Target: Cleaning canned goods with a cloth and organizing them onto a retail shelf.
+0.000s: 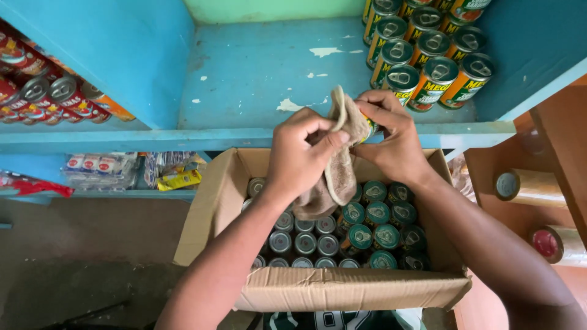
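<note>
1. The left hand point(299, 156) is pinching a beige cloth point(333, 177) closed between thumb and fingers, over the open cardboard box point(342, 287).
2. The right hand point(394, 137) is gripping a can point(370, 126), mostly hidden under the cloth; only a sliver of yellow-green label is showing. The can is being held just in front of the blue shelf's front edge point(244, 137), above the box's back edge.
3. Doing it well, as I judge it: keeping the right hand firm on the can and turning it while the cloth is rubbing around the body and lid, and staying over the box in case of a slip.
4. Counts: one cloth, one box, one can in hand.
5. Cans standing at the shelf's back right corner point(428, 55): about twelve are showing, with more cut off at the top edge.
6. Cans in the box: roughly ten silver-topped point(306, 243) on the left side, roughly eleven green-topped point(379, 226) on the right; some are hiding under the cloth.
7. Red cans point(43, 91) are sitting on the left shelf, roughly five, partly cropped.
8. Two tape rolls point(526, 186) are lying on the brown shelf at right.
</note>
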